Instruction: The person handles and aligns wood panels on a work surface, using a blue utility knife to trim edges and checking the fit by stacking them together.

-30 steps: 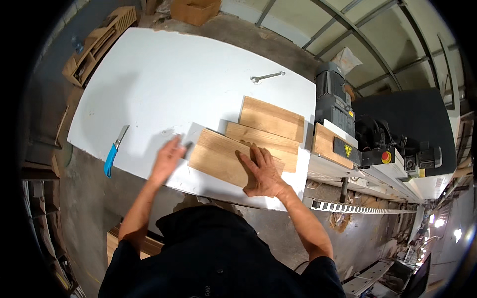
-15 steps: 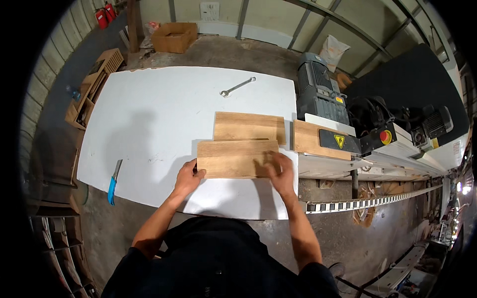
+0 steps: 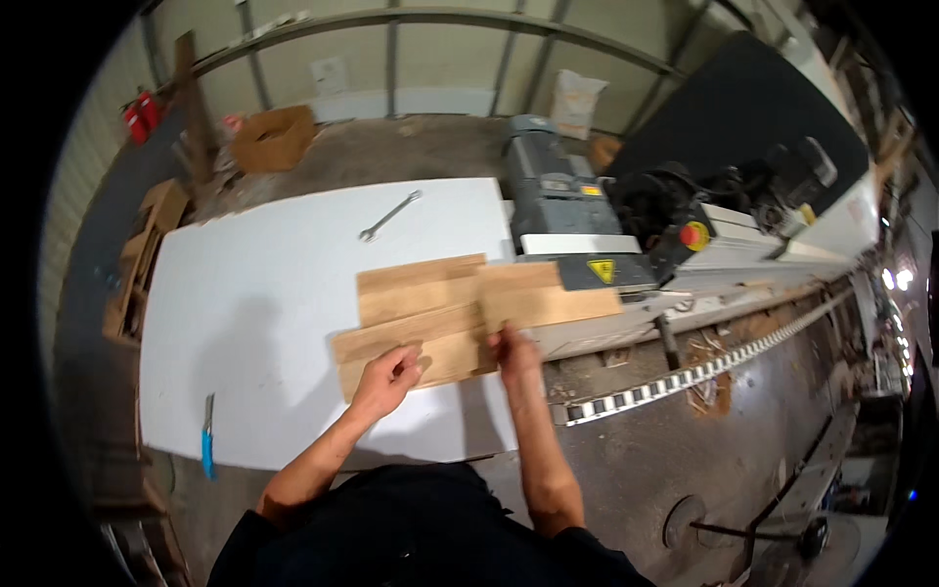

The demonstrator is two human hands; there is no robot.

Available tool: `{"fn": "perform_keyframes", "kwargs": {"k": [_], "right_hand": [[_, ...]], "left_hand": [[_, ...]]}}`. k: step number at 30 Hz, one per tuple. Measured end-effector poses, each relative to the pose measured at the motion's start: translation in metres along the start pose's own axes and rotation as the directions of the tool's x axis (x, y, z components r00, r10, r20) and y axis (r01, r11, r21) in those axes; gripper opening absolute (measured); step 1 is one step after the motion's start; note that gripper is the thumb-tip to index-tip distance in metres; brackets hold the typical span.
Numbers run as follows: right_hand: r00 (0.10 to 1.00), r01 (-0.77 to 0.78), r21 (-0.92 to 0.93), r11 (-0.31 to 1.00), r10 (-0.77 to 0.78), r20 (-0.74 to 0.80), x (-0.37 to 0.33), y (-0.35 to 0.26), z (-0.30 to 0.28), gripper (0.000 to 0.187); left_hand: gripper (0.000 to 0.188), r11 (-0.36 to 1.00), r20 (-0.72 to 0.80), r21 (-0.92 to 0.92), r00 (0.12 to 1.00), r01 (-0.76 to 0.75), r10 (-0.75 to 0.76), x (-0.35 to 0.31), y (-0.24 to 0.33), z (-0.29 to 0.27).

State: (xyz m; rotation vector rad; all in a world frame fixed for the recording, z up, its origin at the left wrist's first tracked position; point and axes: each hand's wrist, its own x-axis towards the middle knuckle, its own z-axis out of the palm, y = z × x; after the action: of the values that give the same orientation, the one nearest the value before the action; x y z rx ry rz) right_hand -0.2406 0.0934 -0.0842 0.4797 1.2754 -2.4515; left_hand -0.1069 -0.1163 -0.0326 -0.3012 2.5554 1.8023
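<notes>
Three wood-grain boards lie close together. My right hand (image 3: 516,354) grips the lower left edge of the right-hand board (image 3: 548,298), which overlaps the other two and reaches under the machine's dark guard. Over the near board (image 3: 445,333) is my left hand (image 3: 386,380), fingers loosely curled with a gap at the thumb and nothing visible in them; whether it touches the wood I cannot tell. The far board (image 3: 416,284) lies just behind the near one on the white table (image 3: 264,333).
A wrench (image 3: 391,215) lies toward the back of the table, and a blue-handled knife or saw (image 3: 208,440) at its front left. To the right stands a machine with a grey motor (image 3: 548,186), a red button (image 3: 693,235) and a toothed rail (image 3: 675,383). A cardboard box (image 3: 274,139) sits behind.
My right hand has left the near board and taken hold of the board at the machine, which now overlaps the others. My left hand has moved off the near board's left edge. The view has turned.
</notes>
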Motion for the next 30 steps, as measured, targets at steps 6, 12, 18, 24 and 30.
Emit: {"fn": "perform_keyframes", "kwargs": {"k": [6, 12, 18, 24, 30], "right_hand": [[0.987, -0.133, -0.131, 0.982, 0.144, 0.076, -0.085, 0.044, 0.028, 0.015], [0.991, 0.069, -0.14, 0.988, -0.085, -0.108, -0.06, 0.004, -0.02, 0.016], [0.984, -0.133, -0.523, 0.842, 0.177, 0.034, -0.065, -0.01, -0.012, 0.022], [0.793, 0.465, -0.87, 0.164, -0.514, 0.327, -0.003, -0.023, 0.003, 0.024], [0.972, 0.226, -0.97, -0.084, -0.038, 0.23, 0.115, -0.009, 0.035, 0.048]], "left_hand": [[0.029, 0.638, 0.164, -0.728, 0.967, 0.251, -0.193, 0.01, 0.005, 0.023], [0.023, 0.753, 0.056, -0.595, 0.949, 0.281, -0.31, -0.006, -0.014, -0.025], [0.038, 0.95, -0.18, -0.204, 0.945, 0.237, -0.274, -0.035, -0.035, -0.063], [0.052, 0.901, -0.378, 0.426, 0.921, 0.08, 0.097, 0.01, -0.058, -0.096], [0.045, 0.817, -0.159, 0.513, 0.964, 0.263, -0.211, 0.125, -0.093, -0.119]]}}
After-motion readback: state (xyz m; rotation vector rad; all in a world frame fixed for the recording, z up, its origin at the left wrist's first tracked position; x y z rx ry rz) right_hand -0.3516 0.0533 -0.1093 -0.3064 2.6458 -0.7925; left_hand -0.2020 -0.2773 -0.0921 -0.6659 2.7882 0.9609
